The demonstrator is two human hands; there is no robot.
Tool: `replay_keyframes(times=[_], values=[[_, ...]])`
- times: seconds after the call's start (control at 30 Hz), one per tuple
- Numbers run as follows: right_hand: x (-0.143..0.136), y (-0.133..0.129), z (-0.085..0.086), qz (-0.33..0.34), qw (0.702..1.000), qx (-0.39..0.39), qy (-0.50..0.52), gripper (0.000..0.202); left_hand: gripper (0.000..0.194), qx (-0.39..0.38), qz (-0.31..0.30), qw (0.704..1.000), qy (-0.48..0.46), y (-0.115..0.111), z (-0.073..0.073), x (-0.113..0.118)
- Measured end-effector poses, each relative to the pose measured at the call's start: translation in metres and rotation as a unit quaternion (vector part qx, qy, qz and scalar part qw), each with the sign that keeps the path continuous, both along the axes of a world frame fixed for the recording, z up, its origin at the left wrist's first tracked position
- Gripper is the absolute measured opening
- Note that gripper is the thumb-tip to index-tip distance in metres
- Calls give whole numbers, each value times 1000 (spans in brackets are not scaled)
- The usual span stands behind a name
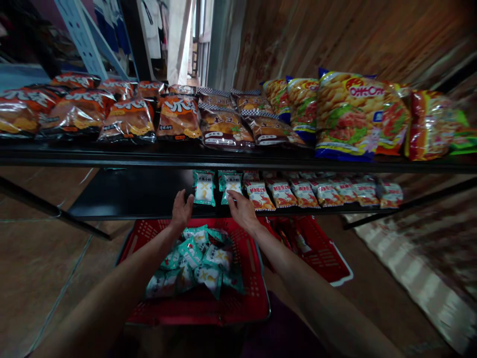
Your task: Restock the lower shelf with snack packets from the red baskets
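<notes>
On the lower black shelf (122,194) two green-and-white snack bags stand side by side. My left hand (182,209) is at the left of the nearer-left snack bag (204,189), fingers stretched out and holding nothing. My right hand (241,209) reaches to the other green-and-white snack bag (228,185), its fingertips on the front at the right edge; its grip is loose, with thumb and fingers apart. Below my arms, a red shopping basket (238,311) holds several more green-and-white snack bags (208,273).
Red-and-white snack bags (285,193) line the lower shelf at right. Above, the upper shelf (156,158) carries orange bags (179,117), brown bags (225,128) and large yellow-and-blue bags (346,114). A second red basket (320,253) stands on the floor at right. A slanted black shelf leg (55,211) is at left.
</notes>
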State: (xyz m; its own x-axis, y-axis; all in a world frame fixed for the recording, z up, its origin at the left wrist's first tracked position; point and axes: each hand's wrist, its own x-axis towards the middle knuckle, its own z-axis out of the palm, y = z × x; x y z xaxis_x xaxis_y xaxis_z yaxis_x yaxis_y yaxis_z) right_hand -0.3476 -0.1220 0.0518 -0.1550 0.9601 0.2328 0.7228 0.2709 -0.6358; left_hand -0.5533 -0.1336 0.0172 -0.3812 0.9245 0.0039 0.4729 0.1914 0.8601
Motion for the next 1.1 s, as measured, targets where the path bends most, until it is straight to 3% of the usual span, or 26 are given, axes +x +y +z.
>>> replay_keyframes(times=[0.2, 0.4, 0.6, 0.77, 0.93, 1.1], values=[[-41, 41, -24, -13, 992, -105, 71, 55, 57, -17, 1, 998, -66, 57, -8, 5], [-57, 75, -48, -41, 986, -116, 110, 58, 63, -15, -8, 994, -112, 86, -18, 7], [-65, 83, -47, -32, 988, -129, 78, 58, 53, -7, -1, 992, -123, 98, -19, 10], [-72, 85, -44, -28, 990, -116, 76, 58, 39, -3, -36, 993, -111, 105, -20, 10], [-71, 85, -44, -29, 990, -121, 70, 60, 38, 22, -63, 994, -89, 106, -25, 12], [-67, 82, -49, -31, 992, -101, 67, 60, 41, -1, -68, 997, -28, 101, -19, 20]])
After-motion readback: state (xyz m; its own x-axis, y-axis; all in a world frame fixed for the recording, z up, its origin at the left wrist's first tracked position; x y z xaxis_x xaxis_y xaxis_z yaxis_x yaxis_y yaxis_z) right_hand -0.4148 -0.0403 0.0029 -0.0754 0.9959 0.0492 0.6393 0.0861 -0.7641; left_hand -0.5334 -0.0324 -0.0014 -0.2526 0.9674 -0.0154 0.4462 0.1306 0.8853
